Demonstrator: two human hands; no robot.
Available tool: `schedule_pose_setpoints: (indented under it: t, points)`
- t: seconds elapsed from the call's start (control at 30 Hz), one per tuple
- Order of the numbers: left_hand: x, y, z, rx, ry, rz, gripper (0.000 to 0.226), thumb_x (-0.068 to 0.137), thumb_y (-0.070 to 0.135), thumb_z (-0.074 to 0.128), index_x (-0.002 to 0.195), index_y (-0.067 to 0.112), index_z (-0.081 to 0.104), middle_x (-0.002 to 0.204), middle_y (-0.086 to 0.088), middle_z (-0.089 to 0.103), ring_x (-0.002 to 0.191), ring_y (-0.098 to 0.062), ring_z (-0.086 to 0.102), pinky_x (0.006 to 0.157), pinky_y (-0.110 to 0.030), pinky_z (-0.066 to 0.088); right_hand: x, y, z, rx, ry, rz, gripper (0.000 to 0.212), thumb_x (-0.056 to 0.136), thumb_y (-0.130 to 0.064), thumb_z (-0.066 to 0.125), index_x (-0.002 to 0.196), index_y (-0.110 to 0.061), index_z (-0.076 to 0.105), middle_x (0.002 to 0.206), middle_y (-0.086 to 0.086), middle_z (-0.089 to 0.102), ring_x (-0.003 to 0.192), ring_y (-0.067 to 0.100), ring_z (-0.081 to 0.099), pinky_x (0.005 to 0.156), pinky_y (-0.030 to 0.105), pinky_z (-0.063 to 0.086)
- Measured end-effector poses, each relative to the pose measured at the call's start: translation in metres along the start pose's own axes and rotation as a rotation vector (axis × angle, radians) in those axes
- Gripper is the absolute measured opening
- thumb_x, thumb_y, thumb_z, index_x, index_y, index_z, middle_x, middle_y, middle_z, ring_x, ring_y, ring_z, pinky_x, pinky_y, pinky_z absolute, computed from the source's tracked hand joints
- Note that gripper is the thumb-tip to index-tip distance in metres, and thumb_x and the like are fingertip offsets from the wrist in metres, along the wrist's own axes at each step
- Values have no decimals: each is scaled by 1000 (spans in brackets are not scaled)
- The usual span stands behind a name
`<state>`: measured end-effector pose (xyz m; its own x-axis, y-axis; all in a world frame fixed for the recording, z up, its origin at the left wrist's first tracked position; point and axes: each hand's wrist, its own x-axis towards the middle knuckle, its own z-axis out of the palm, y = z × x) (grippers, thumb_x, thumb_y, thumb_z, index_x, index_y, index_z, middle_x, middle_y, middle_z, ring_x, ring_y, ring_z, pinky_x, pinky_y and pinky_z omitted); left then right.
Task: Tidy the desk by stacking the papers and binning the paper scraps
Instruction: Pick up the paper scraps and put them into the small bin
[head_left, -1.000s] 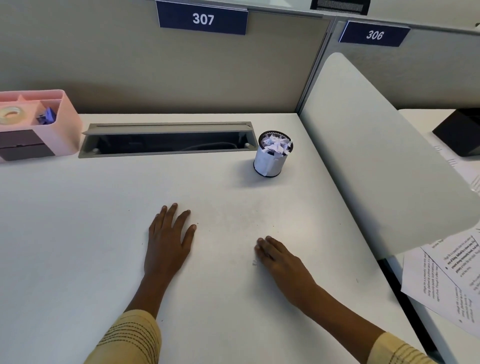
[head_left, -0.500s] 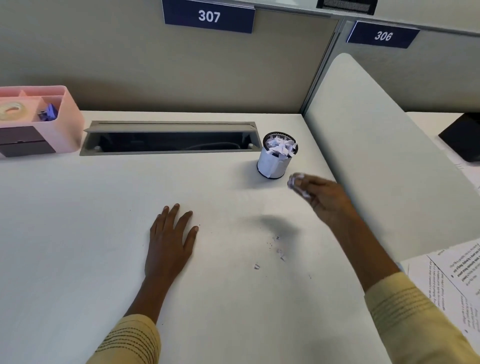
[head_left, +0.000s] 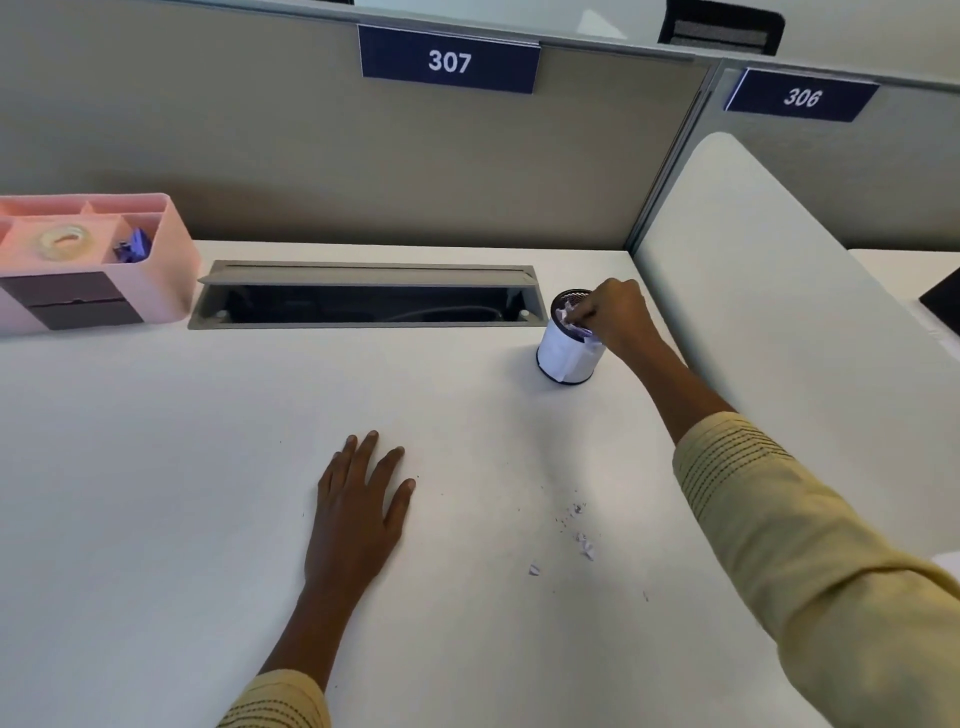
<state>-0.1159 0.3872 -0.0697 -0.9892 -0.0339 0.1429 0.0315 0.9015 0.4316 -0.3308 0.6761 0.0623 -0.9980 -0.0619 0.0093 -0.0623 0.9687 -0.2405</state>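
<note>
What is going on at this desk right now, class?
A person is tidying the desk. The right hand reaches over the small mesh bin, its fingers pinching paper scraps at the rim. The left hand rests flat on the desk. A few tiny scraps lie on the desktop.

We read "307", white on blue sign (head_left: 449, 61), far partition (head_left: 260, 156), centre. We read "306", white italic on blue sign (head_left: 801, 96), far right partition panel (head_left: 883, 171). No other text legible.
</note>
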Motion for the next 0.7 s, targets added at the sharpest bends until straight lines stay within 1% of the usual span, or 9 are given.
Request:
schedule_pose_setpoints:
  t: [0.07, 0.13, 0.2, 0.27, 0.33, 0.5, 0.57, 0.63, 0.7]
  points:
    - [0, 0, 0, 4, 0, 0, 54, 93, 50, 30, 133, 23, 53, 150, -5, 38, 143, -26, 27, 114, -43, 25, 1, -3, 2, -137, -112, 12, 27, 80, -5, 63, 103, -14, 73, 105, 12, 68, 89, 30, 52, 55, 21, 29]
    - [0, -1, 1, 5, 0, 1, 54, 93, 50, 30, 133, 23, 53, 150, -5, 38, 143, -26, 27, 114, -43, 26, 3, -7, 3, -201, -193, 37, 34, 77, -3, 63, 109, -9, 70, 110, 13, 65, 83, 26, 44, 48, 20, 24]
    - [0, 0, 0, 6, 0, 0, 54, 93, 50, 30, 133, 23, 53, 150, -5, 38, 143, -26, 27, 114, -44, 26, 8, -9, 0, -203, -233, 6, 32, 77, -3, 63, 108, -6, 69, 109, 15, 66, 82, 23, 43, 48, 19, 23]
    - [0, 0, 0, 6, 0, 0, 54, 93, 50, 30, 133, 23, 53, 150, -5, 39, 142, -26, 28, 114, -43, 25, 11, -10, -9, -218, -267, -47, 24, 80, -7, 64, 102, -9, 73, 105, 13, 68, 81, 22, 45, 49, 18, 25]
    - [0, 0, -1, 5, 3, 1, 54, 92, 50, 31, 132, 22, 54, 150, -6, 39, 142, -27, 29, 113, -43, 26, 13, -11, -20, -188, -275, -87, 23, 82, -8, 63, 101, -11, 75, 104, 11, 69, 82, 21, 48, 51, 15, 28]
    - [0, 1, 0, -2, 6, 8, 55, 92, 50, 31, 132, 21, 54, 149, -7, 40, 142, -28, 29, 113, -45, 26, 12, -9, -39, -24, -250, -109, 26, 77, -3, 66, 99, -12, 76, 99, 10, 72, 81, 14, 53, 54, 12, 32]
    - [0, 0, -1, -7, 2, 5, 56, 92, 51, 30, 133, 21, 54, 149, -7, 39, 142, -28, 29, 113, -45, 26, 9, -9, -44, -4, -239, -128, 27, 75, -1, 68, 97, -13, 76, 98, 11, 72, 81, 17, 57, 56, 12, 34]
    - [0, 0, 0, -8, -1, 8, 56, 92, 51, 30, 133, 21, 53, 150, -7, 39, 142, -28, 28, 114, -44, 25, 3, -9, -51, 56, -200, -115, 30, 72, 4, 68, 96, -12, 76, 96, 12, 73, 83, 22, 63, 54, 8, 36]
    - [0, -1, 0, -10, -2, 13, 56, 92, 51, 30, 134, 21, 53, 150, -7, 39, 142, -28, 27, 114, -44, 24, -7, -9, -60, 116, -113, -113, 29, 71, 5, 68, 96, -9, 75, 92, 8, 72, 72, 13, 61, 51, 1, 35]
